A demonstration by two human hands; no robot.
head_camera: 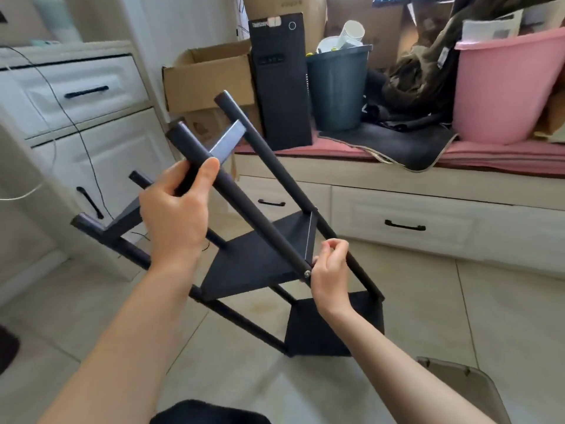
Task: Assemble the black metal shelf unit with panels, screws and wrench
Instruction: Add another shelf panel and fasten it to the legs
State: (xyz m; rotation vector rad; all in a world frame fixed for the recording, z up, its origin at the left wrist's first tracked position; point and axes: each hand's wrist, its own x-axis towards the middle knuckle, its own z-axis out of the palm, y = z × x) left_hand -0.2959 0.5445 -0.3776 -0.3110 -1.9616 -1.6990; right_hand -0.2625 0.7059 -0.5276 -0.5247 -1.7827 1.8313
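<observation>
The black metal shelf unit (pixel 260 255) leans tilted above the tiled floor, its tubes running from upper left to lower right. My left hand (pixel 175 209) grips the near upper tube (pixel 238 200) close to its top end. A middle panel (pixel 256 258) and a lower panel (pixel 333 328) sit between the tubes. A silver screw (pixel 306 273) shows where the near tube meets the middle panel. My right hand (pixel 328 270) is beside that joint with fingers curled; whether it holds a wrench or the tube is hidden.
White drawers (pixel 85 96) stand at the left with a black cable hanging down. A window bench (pixel 397 179) behind carries a cardboard box (pixel 211 78), a black computer tower (pixel 281 81), a dark bin (pixel 337 87) and a pink tub (pixel 507 87). A chair back (pixel 464 384) is at lower right.
</observation>
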